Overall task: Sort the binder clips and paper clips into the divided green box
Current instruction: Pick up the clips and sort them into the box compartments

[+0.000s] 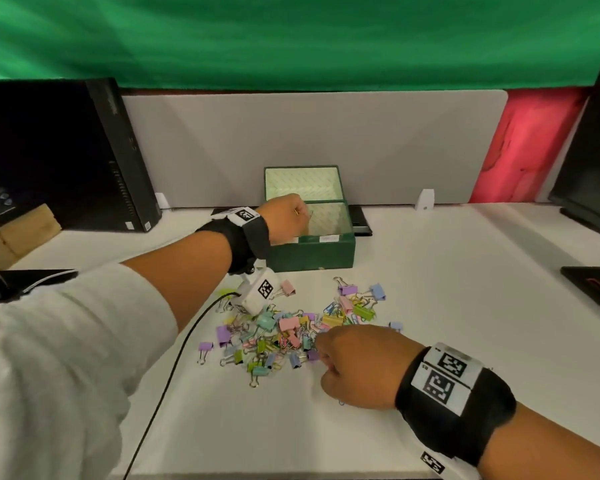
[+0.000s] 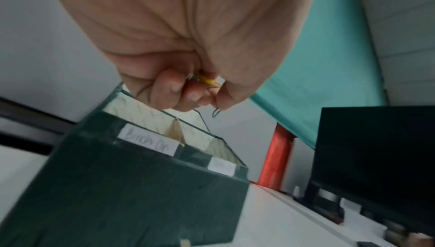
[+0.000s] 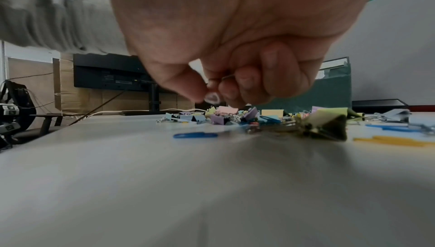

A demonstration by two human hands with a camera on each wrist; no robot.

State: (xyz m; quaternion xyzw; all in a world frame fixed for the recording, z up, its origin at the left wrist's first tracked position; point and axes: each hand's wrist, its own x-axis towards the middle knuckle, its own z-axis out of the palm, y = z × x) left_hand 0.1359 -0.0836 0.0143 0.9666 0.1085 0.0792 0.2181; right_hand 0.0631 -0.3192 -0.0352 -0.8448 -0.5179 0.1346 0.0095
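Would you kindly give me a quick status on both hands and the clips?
Left hand over green box, gripping a yellow clip. Right hand at clip pile, pinching a wire clip handle. Nothing blocking the box.

green box: 1; hands: 2; box labels: 2; clips: uncountable heap
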